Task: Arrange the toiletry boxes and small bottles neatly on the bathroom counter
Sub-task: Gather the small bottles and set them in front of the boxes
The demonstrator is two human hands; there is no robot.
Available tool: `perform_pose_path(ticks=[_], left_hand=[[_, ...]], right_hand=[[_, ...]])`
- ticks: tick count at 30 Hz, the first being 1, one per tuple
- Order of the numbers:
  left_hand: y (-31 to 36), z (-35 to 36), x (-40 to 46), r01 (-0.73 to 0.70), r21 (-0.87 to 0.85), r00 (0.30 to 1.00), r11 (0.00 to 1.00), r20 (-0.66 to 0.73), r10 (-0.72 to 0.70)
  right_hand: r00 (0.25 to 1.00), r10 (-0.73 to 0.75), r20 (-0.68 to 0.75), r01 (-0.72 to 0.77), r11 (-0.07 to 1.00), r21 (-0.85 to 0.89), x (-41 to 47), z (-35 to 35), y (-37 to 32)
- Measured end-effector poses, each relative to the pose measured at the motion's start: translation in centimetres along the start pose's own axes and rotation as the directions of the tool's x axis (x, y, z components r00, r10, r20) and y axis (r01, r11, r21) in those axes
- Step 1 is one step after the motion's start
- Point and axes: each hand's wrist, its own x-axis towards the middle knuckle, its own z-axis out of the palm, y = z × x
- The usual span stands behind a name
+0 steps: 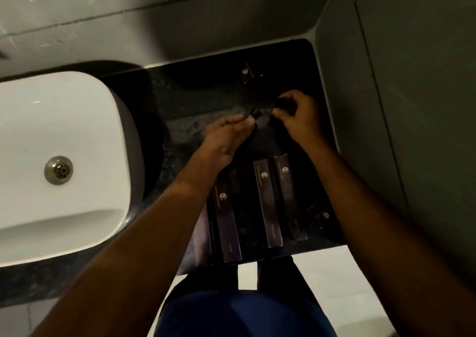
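Four long dark-purple cardboard boxes (pixel 266 205) lie side by side at counter (pixel 180 97) front. Beyond them, left hand (pixel 226 138) fingers pinch small black bottle (pixel 255 113); right hand (pixel 300 112) fingers curled, contents unclear. Step: placing bottles. Next: align upright.

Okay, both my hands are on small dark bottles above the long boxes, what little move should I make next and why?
Probably set the small bottle at your left hand down upright beside the one under your right hand. The long boxes already lie roughly side by side near the counter edge, and bare counter shows just beyond the hands. In this dim light I can't tell how firmly either is gripped.
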Motion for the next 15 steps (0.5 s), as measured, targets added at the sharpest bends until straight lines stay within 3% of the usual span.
perform_pose_path(ticks=[7,11,15], left_hand=[[-3.2,0.9,0.8,-0.066,-0.074,0.997,0.995,0.029,0.068],[-3.2,1.8,0.9,-0.187,0.222,0.981,0.957,-0.002,0.192],[-3.5,1.7,0.7,-0.451,0.547,0.869,0.705,0.089,0.487]], right_hand=[[0.993,-0.11,0.051,0.113,0.991,-0.077,-2.6,0.0,3.2],[0.989,-0.139,0.05,0.143,0.987,-0.075,-2.4,-0.1,3.3],[0.981,-0.174,0.082,0.181,0.98,-0.082,-2.5,0.0,3.9]])
